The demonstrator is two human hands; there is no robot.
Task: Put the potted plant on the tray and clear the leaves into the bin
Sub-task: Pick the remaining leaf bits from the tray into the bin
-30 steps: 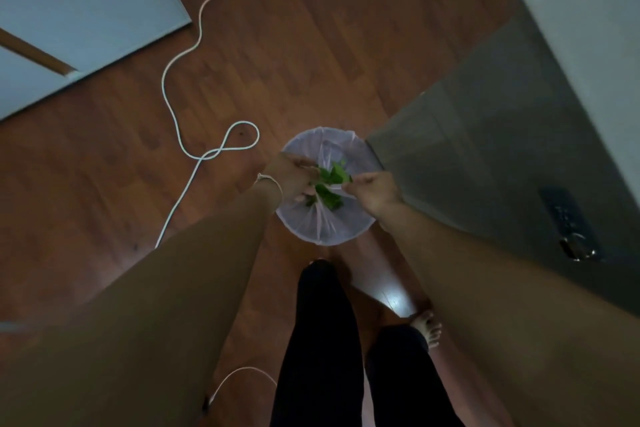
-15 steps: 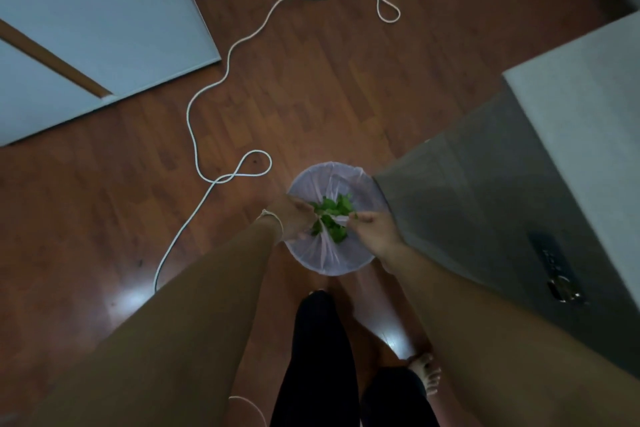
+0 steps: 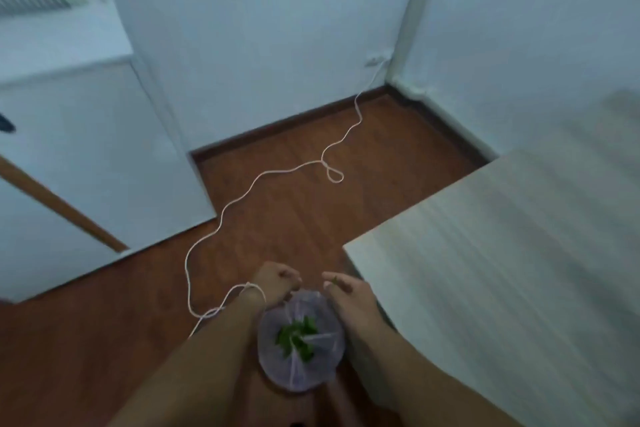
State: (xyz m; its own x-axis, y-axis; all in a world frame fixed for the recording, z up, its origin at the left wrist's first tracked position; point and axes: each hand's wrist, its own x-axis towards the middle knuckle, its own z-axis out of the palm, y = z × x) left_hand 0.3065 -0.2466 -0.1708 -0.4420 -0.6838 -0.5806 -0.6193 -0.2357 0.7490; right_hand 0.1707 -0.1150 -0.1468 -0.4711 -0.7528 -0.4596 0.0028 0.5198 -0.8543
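Note:
A small round bin (image 3: 325, 362) lined with a pale plastic bag stands on the wooden floor by the table's corner. Green leaves (image 3: 296, 340) lie inside it. My left hand (image 3: 277, 282) hovers over the bin's far left rim, fingers curled into a fist with nothing visible in it. My right hand (image 3: 348, 293) hovers over the far right rim, fingers pinched, with a small green leaf scrap (image 3: 334, 278) at the fingertips. Neither the potted plant nor the tray is in view.
A light wooden table (image 3: 502, 270) fills the right side, its corner close to the bin. A white cable (image 3: 242, 198) snakes across the floor from the wall to my left wrist. A white cabinet (image 3: 86, 149) stands at left, and a pipe (image 3: 412, 10) runs up the corner.
The view has tilted up to show the walls and tabletop. Both hands have lifted out of the bin and parted, and the bunch of leaves now lies inside it.

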